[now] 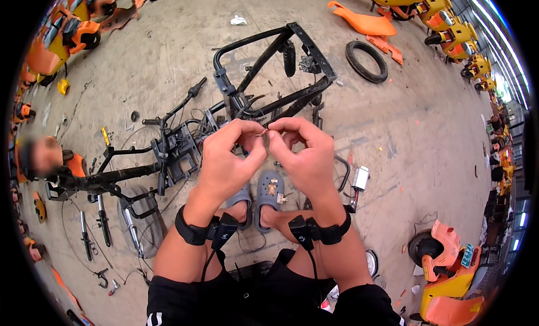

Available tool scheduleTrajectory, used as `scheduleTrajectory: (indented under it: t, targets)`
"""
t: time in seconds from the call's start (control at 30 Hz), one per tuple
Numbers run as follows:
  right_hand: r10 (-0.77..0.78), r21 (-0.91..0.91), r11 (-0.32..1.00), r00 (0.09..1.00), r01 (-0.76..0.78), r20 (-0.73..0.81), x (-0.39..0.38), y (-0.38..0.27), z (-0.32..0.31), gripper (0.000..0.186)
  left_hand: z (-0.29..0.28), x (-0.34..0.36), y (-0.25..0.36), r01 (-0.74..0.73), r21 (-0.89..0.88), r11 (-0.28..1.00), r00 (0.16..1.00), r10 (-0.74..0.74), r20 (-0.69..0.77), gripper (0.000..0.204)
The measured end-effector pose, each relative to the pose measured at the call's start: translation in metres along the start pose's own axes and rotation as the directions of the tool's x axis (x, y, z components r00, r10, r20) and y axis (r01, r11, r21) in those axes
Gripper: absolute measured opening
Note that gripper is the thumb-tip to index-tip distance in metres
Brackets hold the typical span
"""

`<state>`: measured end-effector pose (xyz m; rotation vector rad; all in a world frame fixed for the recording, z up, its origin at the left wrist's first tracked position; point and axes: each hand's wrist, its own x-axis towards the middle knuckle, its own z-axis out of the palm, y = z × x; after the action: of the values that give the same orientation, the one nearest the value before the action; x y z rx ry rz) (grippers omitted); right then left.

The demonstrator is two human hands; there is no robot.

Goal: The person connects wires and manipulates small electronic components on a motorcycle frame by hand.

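My left hand (225,157) and my right hand (306,160) meet in front of me, thumbs and forefingers pinched together. Between the fingertips runs a thin reddish wire (262,133); its ends are mostly hidden by the fingers. Both hands are above a bare black scooter frame (252,38) that lies on the floor. Loose cables and metal brackets (178,151) cluster on the frame to the left of my left hand. A silver box with leads (361,178) lies on the floor to the right of my right hand.
A black tyre (352,61) and an orange panel (368,25) lie far right. Near right stands a yellow-orange scooter (443,292). Fork tubes (103,220) and a wheel (372,263) are on the floor. Rows of scooters line both sides; another person is at far left.
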<state>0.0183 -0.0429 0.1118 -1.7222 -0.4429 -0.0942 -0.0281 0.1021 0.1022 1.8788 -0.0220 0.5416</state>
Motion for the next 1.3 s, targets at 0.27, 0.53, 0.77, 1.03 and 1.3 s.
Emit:
scheduleTrajectory:
  t: [0.27, 0.53, 0.77, 1.03, 1.3]
  targets:
    - [-0.003, -0.075, 0.997, 0.99, 0.013, 0.144, 0.001, 0.005, -0.004, 0.012, -0.006, 0.001, -0.003, 0.185, -0.109, 0.977, 0.982, -0.188, -0.018, 0.009]
    - [-0.064, -0.032, 0.997, 0.992, 0.068, 0.108, -0.001, -0.001, -0.003, 0.01, -0.008, 0.001, 0.006, 0.287, -0.293, 0.912, 0.954, -0.3, 0.0, 0.008]
    - [-0.148, -0.07, 0.986, 0.987, 0.152, 0.059, -0.001, -0.002, 0.002, 0.01, -0.011, 0.001, 0.004, 0.26, -0.289, 0.921, 0.962, -0.275, -0.009, 0.009]
    - [-0.181, -0.079, 0.98, 0.983, 0.183, 0.032, -0.002, -0.002, 0.006, 0.008, -0.012, 0.001, 0.006, 0.239, -0.293, 0.926, 0.966, -0.257, -0.022, 0.008]
    - [-0.166, -0.083, 0.983, 0.986, 0.166, 0.007, -0.004, -0.004, 0.009, 0.008, -0.012, 0.001, 0.009, 0.246, -0.295, 0.923, 0.964, -0.265, -0.026, 0.008]
